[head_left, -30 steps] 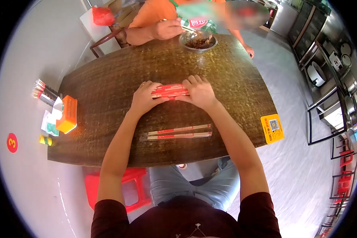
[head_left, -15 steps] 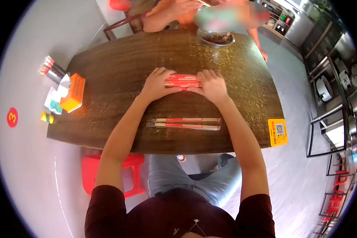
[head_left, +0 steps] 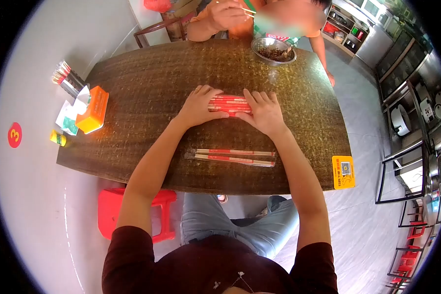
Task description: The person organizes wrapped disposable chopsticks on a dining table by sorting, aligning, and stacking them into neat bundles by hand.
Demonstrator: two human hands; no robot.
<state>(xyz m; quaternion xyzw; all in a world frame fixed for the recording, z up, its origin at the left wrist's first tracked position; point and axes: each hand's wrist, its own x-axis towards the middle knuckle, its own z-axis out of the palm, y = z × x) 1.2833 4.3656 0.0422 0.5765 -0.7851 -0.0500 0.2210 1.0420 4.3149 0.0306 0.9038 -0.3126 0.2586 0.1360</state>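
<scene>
Several chopstick packets [head_left: 229,104] with red wrappers lie side by side as a bundle across the middle of the wooden table [head_left: 147,93]. My left hand [head_left: 200,106] grips the bundle's left end, thumb on the near side and fingers on the far side. At the right end, my right hand [head_left: 264,111] rests with its fingers apart, thumb along the near edge and fingertips at the far corner. Nearer to me, two more wrapped packets [head_left: 235,157] lie on the tabletop, touched by neither hand.
Across the table a person [head_left: 230,19] holds chopsticks above a metal bowl [head_left: 273,51]. On the left stand a chopstick holder [head_left: 71,81], an orange tissue box [head_left: 93,110] and a yellow container [head_left: 58,137]. A yellow code card [head_left: 343,172] is at the right edge.
The view has shifted, moving the table in the picture. My right hand's fingers have spread a little at the bundle's end. The other person's chopsticks have risen from the bowl.
</scene>
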